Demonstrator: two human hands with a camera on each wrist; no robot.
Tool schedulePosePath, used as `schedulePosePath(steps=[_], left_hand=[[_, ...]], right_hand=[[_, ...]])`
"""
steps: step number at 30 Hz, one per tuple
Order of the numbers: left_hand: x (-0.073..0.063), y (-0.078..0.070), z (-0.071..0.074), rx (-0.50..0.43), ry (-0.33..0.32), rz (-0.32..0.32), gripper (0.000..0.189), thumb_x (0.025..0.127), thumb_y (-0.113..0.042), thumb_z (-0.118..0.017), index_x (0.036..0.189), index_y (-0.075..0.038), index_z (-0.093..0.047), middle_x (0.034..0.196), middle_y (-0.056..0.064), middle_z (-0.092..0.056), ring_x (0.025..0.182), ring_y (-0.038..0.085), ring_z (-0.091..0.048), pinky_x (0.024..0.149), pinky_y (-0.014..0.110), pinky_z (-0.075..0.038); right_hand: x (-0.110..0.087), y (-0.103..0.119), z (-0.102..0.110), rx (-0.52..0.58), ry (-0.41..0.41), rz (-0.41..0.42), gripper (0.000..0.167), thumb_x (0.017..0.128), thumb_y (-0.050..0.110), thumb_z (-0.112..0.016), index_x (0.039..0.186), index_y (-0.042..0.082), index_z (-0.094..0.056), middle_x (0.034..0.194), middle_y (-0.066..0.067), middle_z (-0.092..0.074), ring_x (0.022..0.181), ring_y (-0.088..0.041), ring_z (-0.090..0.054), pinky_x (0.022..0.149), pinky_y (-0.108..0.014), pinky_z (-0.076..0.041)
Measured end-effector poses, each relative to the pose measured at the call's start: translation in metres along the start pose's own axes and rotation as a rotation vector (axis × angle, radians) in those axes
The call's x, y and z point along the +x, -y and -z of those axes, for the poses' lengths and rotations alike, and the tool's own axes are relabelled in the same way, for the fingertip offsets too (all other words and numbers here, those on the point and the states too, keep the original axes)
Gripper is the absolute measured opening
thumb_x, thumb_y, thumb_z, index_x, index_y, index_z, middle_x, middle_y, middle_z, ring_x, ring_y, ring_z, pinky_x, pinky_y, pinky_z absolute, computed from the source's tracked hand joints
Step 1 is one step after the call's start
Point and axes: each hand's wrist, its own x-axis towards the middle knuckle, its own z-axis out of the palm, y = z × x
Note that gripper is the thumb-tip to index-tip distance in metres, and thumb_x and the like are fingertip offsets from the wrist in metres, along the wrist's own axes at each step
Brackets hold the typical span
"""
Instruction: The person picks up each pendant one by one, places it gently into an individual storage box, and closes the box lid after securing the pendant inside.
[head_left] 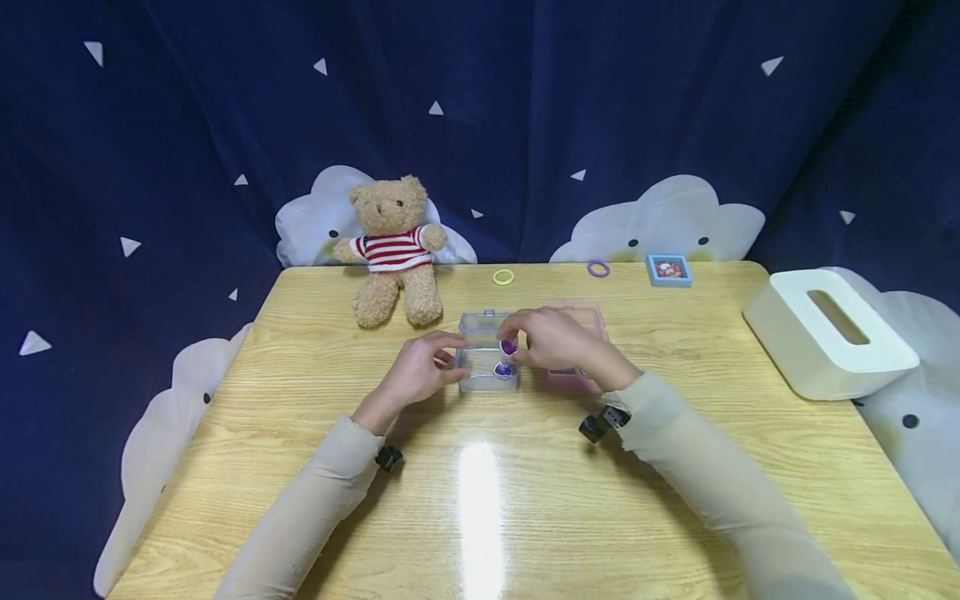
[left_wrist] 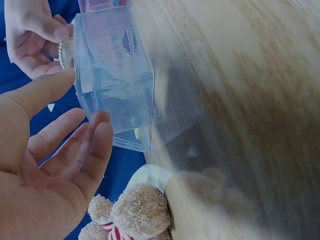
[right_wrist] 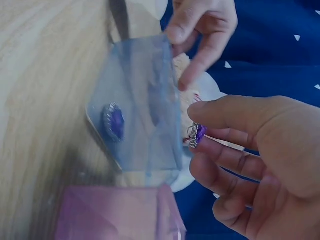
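My right hand (head_left: pixel 551 335) pinches a purple jewel with a beaded silver edge (right_wrist: pixel 197 134) between thumb and fingers, over the clear box's right side. A second purple jewel with the same beading (head_left: pixel 504 368) lies inside the clear plastic box (head_left: pixel 487 384), whose lid stands back. At the box's left side is my left hand (head_left: pixel 423 367), fingers spread, with thumb and fingertips right at the rim. In the left wrist view, the held jewel (left_wrist: pixel 66 54) shows its pale side above the rim. Beside the box, a pink plastic box (right_wrist: pixel 112 212) is partly covered by my right hand and wrist.
A teddy bear (head_left: pixel 396 250) in a striped shirt sits at the back left. Along the back edge lie a yellow ring (head_left: pixel 503 270), a purple ring (head_left: pixel 598 261) and a small blue frame (head_left: pixel 669 281). A white tissue box (head_left: pixel 802 350) stands at the right.
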Motion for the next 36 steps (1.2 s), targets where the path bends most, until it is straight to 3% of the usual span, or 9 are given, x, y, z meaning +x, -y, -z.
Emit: schedulePosePath(steps=[5, 8, 18, 30, 36], left_hand=[[0.001, 0.0, 0.001, 0.002, -0.004, -0.005, 0.047, 0.082, -0.014, -0.082, 0.126, -0.005, -0.068, 0.134, 0.012, -0.065, 0.095, 0.028, -0.074, 0.084, 0.037, -0.064], [0.001, 0.0, 0.001, 0.005, 0.001, -0.003, 0.047, 0.083, -0.015, -0.082, 0.126, -0.004, -0.067, 0.135, 0.012, -0.064, 0.096, 0.027, -0.074, 0.083, 0.036, -0.064], [0.001, -0.001, 0.001, 0.003, 0.003, -0.007, 0.047, 0.083, -0.014, -0.082, 0.126, -0.003, -0.067, 0.135, 0.012, -0.064, 0.096, 0.029, -0.074, 0.084, 0.037, -0.064], [-0.001, 0.0, -0.001, 0.025, 0.016, 0.005, 0.048, 0.084, -0.017, -0.081, 0.128, -0.005, -0.067, 0.136, 0.011, -0.063, 0.097, 0.026, -0.073, 0.084, 0.034, -0.064], [0.0, 0.0, -0.001, 0.028, 0.013, 0.005, 0.048, 0.084, -0.017, -0.081, 0.128, -0.005, -0.067, 0.136, 0.01, -0.063, 0.097, 0.025, -0.073, 0.084, 0.035, -0.064]], right_hand=[[0.009, 0.004, -0.01, 0.004, 0.039, -0.002, 0.03, 0.082, 0.024, -0.08, 0.111, 0.017, -0.073, 0.105, 0.002, -0.074, 0.096, -0.018, -0.07, 0.086, -0.037, -0.057], [0.013, 0.006, -0.016, -0.011, 0.077, -0.019, 0.032, 0.083, 0.024, -0.079, 0.113, 0.016, -0.073, 0.106, 0.001, -0.074, 0.101, -0.022, -0.069, 0.09, -0.04, -0.058], [0.02, 0.005, -0.029, -0.056, 0.102, -0.03, 0.03, 0.08, 0.023, -0.08, 0.109, 0.017, -0.074, 0.101, 0.003, -0.076, 0.096, -0.02, -0.071, 0.086, -0.039, -0.059], [0.024, 0.009, -0.034, -0.116, 0.177, -0.098, 0.027, 0.08, 0.028, -0.081, 0.105, 0.019, -0.076, 0.098, 0.003, -0.076, 0.093, -0.02, -0.07, 0.084, -0.037, -0.059], [0.025, 0.009, -0.034, -0.144, 0.169, -0.107, 0.025, 0.08, 0.029, -0.082, 0.103, 0.021, -0.077, 0.096, 0.004, -0.077, 0.093, -0.022, -0.071, 0.083, -0.038, -0.06]])
